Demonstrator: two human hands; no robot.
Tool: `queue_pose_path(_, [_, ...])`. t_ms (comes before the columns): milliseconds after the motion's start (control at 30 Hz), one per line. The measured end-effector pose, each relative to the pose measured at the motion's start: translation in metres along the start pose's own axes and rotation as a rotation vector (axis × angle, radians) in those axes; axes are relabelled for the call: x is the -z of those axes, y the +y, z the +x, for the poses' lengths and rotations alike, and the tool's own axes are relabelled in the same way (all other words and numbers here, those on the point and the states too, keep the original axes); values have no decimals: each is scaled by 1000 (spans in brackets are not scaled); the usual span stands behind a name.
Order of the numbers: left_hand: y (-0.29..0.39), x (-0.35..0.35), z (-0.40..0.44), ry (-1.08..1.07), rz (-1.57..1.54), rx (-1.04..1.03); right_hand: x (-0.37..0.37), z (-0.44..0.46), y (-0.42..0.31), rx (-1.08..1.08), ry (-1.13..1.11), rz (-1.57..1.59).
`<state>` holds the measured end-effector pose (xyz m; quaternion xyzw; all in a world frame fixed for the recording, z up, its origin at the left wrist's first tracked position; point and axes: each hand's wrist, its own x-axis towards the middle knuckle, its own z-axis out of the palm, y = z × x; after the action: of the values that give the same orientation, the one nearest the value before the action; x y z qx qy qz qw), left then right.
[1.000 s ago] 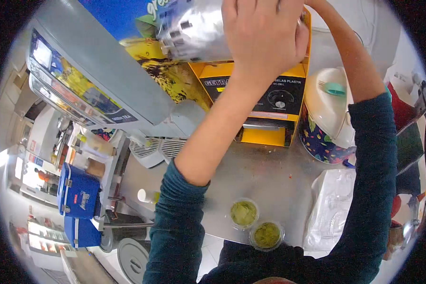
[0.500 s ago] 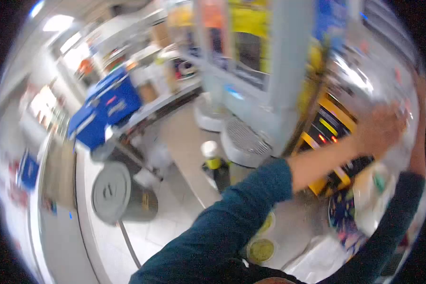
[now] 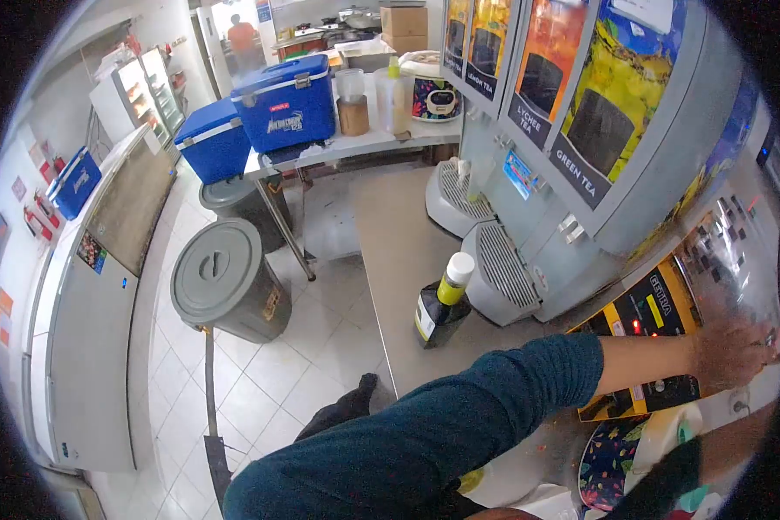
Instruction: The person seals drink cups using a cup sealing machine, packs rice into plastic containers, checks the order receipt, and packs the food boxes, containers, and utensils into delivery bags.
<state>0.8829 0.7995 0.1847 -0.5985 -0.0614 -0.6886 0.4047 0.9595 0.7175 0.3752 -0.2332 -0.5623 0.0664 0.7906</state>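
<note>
My left hand (image 3: 726,357) reaches across to the far right, in front of the yellow and black GETRA machine (image 3: 652,316). Motion blur smears its fingers, so what they touch is unclear. Only the blurred forearm of my right arm shows at the lower right edge; my right hand itself falls outside the visible picture. Below the machine is a dark container with a leaf pattern (image 3: 611,464), a whitish thing with green parts beside it. Nearer the counter's edge stands a dark bottle (image 3: 442,303) with a yellow neck and white cap.
A drink dispenser (image 3: 572,113) with tea panels rises behind the bottle, its grey drip trays (image 3: 500,273) on the counter (image 3: 390,225). Left, a lidded grey bin (image 3: 221,269) stands on the tiled floor. Blue cool boxes (image 3: 283,108) sit on a table behind. A person (image 3: 242,36) is far back.
The view has steadied and shifted. My left hand appears lower and further right by the machine. My right forearm, raised along the right edge before, is now low at the right.
</note>
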Motion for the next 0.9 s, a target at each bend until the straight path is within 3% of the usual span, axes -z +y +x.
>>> queue_pose_path(67, [-4, 1, 2, 57, 6, -16, 17, -27, -4, 34, 16, 88])
queue_pose_path(133, [-4, -9, -4, 133, -48, -14, 15, -79, -9, 330, 26, -45])
queue_pose_path(200, [0, -32, -19, 84, -139, 11, 22, -126, -12, 396, -27, -51])
queue_pose_path(300, [1, -36, -11, 171, -127, 10, 32, -191, -15, 503, -88, -58])
queue_pose_path(367, [1, -37, -17, 90, -204, 18, 35, -215, -15, 581, -127, -62])
queue_pose_path(400, [1, -38, -19, 49, -241, 25, 35, -220, -14, 555, -38, -94])
queue_pose_path(433, [2, -33, -26, -121, -301, 48, 36, -225, -16, 528, 49, -131])
queue_pose_path(500, [7, -27, -24, -229, -324, 81, 52, -227, -7, 536, 52, -254])
queue_pose_path(633, [2, 0, -4, -26, -155, 125, 99, -227, 6, 556, 30, -520])
queue_pose_path(900, [2, 10, -2, -19, -111, 152, 139, -229, 21, 584, 37, -812])
